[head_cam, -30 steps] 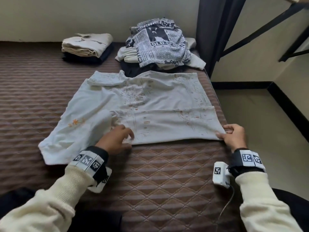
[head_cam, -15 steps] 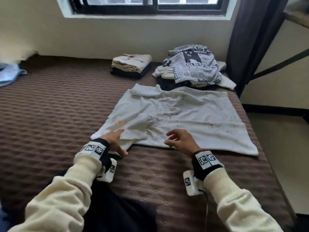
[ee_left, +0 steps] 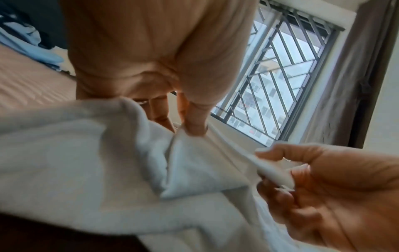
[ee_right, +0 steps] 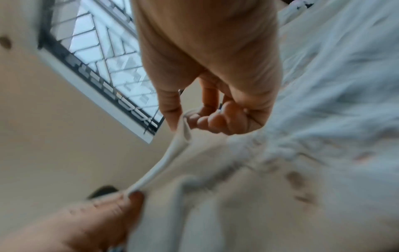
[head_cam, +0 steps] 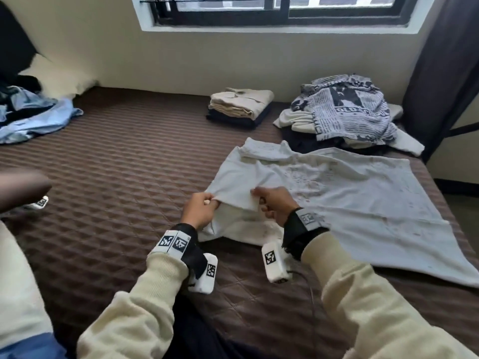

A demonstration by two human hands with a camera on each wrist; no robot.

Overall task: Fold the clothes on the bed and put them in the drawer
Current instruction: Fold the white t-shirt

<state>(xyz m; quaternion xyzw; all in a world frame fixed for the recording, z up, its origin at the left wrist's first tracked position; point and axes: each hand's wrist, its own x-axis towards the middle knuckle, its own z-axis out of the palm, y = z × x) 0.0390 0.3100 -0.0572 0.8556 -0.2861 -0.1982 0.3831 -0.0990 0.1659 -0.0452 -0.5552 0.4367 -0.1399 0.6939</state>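
A white printed T-shirt (head_cam: 350,193) lies spread on the brown quilted bed (head_cam: 124,161), its left sleeve lifted off the mattress. My left hand (head_cam: 201,209) pinches the sleeve's left end; in the left wrist view the thumb and fingers of that left hand (ee_left: 192,127) clamp the white T-shirt (ee_left: 86,162). My right hand (head_cam: 274,206) pinches the sleeve's hem a little to the right. In the right wrist view, that right hand (ee_right: 194,117) holds the T-shirt (ee_right: 313,136) by a taut fold of fabric. Both hands are close together.
A folded beige and dark stack (head_cam: 241,106) sits at the back of the bed. An unfolded pile topped by a newspaper-print shirt (head_cam: 344,110) lies at the back right. Light blue clothes (head_cam: 33,117) lie at the far left. A dark curtain (head_cam: 445,73) hangs at the right.
My right hand moved from the shirt's right bottom corner across to the left sleeve. Both hands now pinch the sleeve and lift it. The view has swung left and up.
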